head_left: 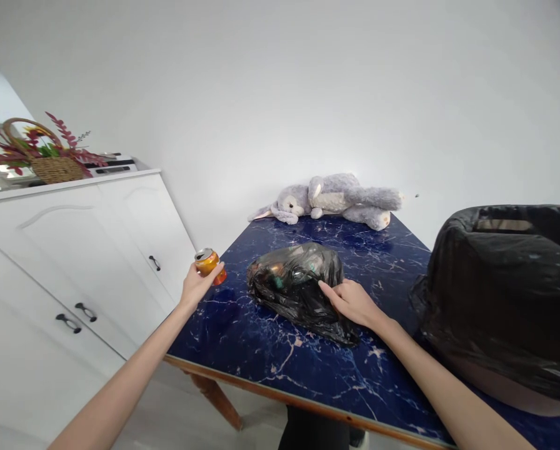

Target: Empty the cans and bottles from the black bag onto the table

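Observation:
An orange drink can [207, 264] with a silver top is gripped in my left hand [198, 284], over the left edge of the table. The can is nearly upright. In the middle of the table lies a black plastic bag [289, 275], thin enough that several coloured items show dimly through it. My right hand [352, 303] is closed on the bag's right side, its thumb lying over the plastic. What the bag's contents are I cannot make out.
A bin lined with a black bag [505, 300] stands at the table's right. Along the wall lies a grey plush rabbit [336, 197] on the blue marbled table [280, 369]. At left is a white cabinet [120, 250] bearing a flower basket [57, 167].

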{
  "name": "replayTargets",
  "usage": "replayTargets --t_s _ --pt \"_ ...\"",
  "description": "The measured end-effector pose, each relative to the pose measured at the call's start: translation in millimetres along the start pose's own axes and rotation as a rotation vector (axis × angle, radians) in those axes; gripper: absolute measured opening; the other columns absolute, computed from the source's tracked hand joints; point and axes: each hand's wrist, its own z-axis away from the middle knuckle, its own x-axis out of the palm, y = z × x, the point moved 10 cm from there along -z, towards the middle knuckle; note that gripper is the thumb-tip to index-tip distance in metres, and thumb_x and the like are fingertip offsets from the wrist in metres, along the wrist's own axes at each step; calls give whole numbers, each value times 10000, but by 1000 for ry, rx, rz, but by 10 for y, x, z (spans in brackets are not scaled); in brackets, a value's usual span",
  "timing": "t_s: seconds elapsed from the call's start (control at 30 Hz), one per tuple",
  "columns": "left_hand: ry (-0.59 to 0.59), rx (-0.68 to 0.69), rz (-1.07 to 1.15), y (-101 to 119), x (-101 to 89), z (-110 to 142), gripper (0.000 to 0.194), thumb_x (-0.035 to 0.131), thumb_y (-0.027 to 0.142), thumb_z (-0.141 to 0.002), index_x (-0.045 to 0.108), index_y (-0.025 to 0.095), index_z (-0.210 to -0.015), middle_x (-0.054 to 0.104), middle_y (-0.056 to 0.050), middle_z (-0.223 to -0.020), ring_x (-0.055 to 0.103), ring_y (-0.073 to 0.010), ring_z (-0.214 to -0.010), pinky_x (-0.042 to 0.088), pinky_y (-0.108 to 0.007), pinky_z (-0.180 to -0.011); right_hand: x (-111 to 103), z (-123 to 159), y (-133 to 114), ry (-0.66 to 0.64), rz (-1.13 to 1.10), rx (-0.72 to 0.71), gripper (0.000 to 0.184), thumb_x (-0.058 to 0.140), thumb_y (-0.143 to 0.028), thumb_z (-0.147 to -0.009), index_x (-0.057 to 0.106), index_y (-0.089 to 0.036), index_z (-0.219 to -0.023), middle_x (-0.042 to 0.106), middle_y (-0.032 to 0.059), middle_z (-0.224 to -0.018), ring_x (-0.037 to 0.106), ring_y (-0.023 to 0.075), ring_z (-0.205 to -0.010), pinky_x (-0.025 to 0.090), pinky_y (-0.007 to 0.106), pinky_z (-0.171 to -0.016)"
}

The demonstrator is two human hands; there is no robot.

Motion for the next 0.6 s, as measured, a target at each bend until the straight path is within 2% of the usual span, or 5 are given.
replayTargets --t_s 0.13,0.3,0.47,0.53,0.6 --pt "3 -60 -116 -277 -72 -72 600 947 471 -684 636 179 -1106 735 -99 -1149 689 -358 -1165 473 -551 -1097 -257 -4 -141 226 116 -74 513 607 -485 -991 501 -257 -544 599 38 -625 538 237 -748 350 460 -956" --pt "5 -80 -197 -369 -69 -80 591 932 509 -689 589 190 -1050 715 -102 -1140 668 -371 -1181 470 -546 -1082 -456 48 -283 389 167 -113 249 610 -355 -982 597 -250 -757 646 70 -803 536 289 -927 339 498 -966" --pt "25 -44 -229 -294 -87 -42 648 942 478 -654 547 201 -1087 663 -122 -1210 611 -408 -1263 440 -595 -1129 -179 42 -484 178 113 -261 206 575 -273 -999 635 -242 -805 693 45 -841 625 221 -844 478 369 -824" --pt "157 103 -261 -63 -213 30 728 937 416 -645 509 185 -1186 573 -181 -1347 491 -442 -1394 350 -636 -1205 -24 52 -524 73 108 -298 196 584 -239 -987 661 -238 -807 724 31 -852 665 205 -836 513 345 -819" --pt "332 334 -292 308 -345 245 762 890 331 -679 455 165 -1282 470 -220 -1440 384 -434 -1467 294 -640 -1244 96 63 -523 3 121 -314 162 587 -217 -981 703 -234 -870 764 33 -924 703 213 -887 541 357 -862"
